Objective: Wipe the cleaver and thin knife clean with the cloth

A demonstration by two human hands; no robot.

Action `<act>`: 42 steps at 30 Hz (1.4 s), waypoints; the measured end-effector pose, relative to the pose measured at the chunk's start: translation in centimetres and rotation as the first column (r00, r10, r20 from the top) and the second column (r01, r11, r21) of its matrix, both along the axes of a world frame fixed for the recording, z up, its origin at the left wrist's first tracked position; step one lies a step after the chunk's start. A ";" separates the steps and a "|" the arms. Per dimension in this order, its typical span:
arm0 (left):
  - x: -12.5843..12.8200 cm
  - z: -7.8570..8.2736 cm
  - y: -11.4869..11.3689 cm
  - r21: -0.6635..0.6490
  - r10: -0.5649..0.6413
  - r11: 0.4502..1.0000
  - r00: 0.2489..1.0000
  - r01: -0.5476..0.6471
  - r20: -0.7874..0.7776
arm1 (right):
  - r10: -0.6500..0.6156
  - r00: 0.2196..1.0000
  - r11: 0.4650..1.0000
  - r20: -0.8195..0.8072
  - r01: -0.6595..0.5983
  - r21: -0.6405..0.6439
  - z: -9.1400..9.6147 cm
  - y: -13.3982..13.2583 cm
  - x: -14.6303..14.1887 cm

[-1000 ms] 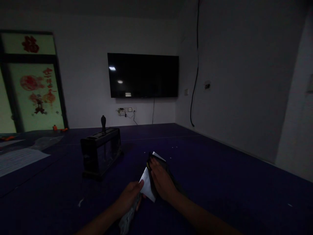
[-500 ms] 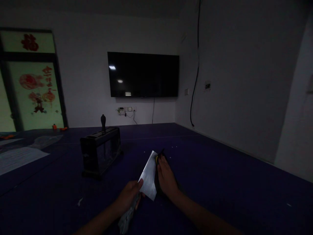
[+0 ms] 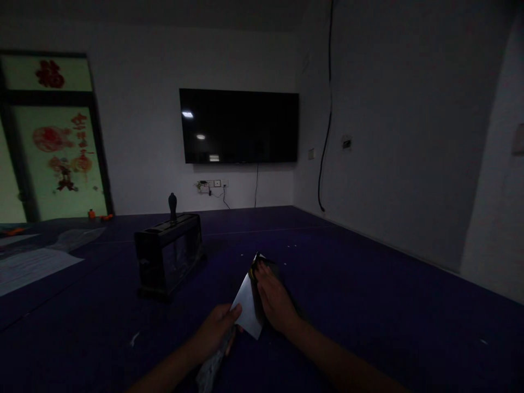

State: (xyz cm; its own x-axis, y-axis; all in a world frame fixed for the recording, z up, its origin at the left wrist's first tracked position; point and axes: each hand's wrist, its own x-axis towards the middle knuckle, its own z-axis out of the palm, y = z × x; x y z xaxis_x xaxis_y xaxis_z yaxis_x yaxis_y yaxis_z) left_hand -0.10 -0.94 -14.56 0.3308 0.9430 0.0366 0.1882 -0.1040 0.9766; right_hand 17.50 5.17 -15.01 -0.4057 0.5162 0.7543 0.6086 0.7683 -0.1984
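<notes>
In this dim room my left hand (image 3: 215, 330) is closed around the grey handle (image 3: 210, 371) of a broad, shiny cleaver blade (image 3: 245, 307). The blade points up and away from me, low over the dark blue floor. My right hand (image 3: 275, 301) lies against the blade's right face, its fingers pressing a dark cloth (image 3: 264, 266) onto the metal. The cloth covers the blade's upper part, so only the tip and lower left face show.
A black knife block (image 3: 167, 254) with one dark handle (image 3: 172, 206) sticking up stands to the left ahead. Pale sheets (image 3: 33, 262) lie on the floor at far left. A wall-mounted screen (image 3: 239, 126) and a dangling cable (image 3: 325, 136) are beyond.
My right hand with the cloth slid up along the blade, leaving much of the face bare, then came back down over it. My left hand kept its grip and hardly moved.
</notes>
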 end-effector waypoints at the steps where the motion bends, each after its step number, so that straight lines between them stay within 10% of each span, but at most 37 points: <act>1: 0.1 0.0 0.0 -0.003 0.007 1.000 1.000 -0.007 0.000 | -0.008 1.000 1.000 0.008 0.008 -0.001 0.0 0.0 0.0; 15: 0.3 -0.6 0.1 -0.021 0.163 0.987 0.982 -0.162 0.093 | -0.074 0.978 0.997 -0.196 0.068 -0.040 -0.9 0.8 0.0; 22: 0.3 -0.7 0.2 -0.044 0.189 0.982 0.977 -0.185 0.096 | -0.261 0.773 0.959 -0.579 0.279 -0.060 -0.5 1.2 1.1; 28: 0.5 -0.3 -0.1 -0.006 0.072 0.997 0.996 -0.072 0.060 | -0.095 0.972 0.965 -0.214 0.143 0.220 -0.2 0.8 0.6; 32: 0.7 0.2 -0.7 0.008 -0.032 0.999 0.999 0.032 0.028 | 0.006 0.992 0.993 0.128 -0.021 0.116 0.8 0.0 0.0; 42: 0.5 0.2 -0.9 0.001 -0.032 0.999 0.999 0.032 0.032 | -0.127 0.990 0.991 -0.058 0.128 0.021 0.3 0.8 0.2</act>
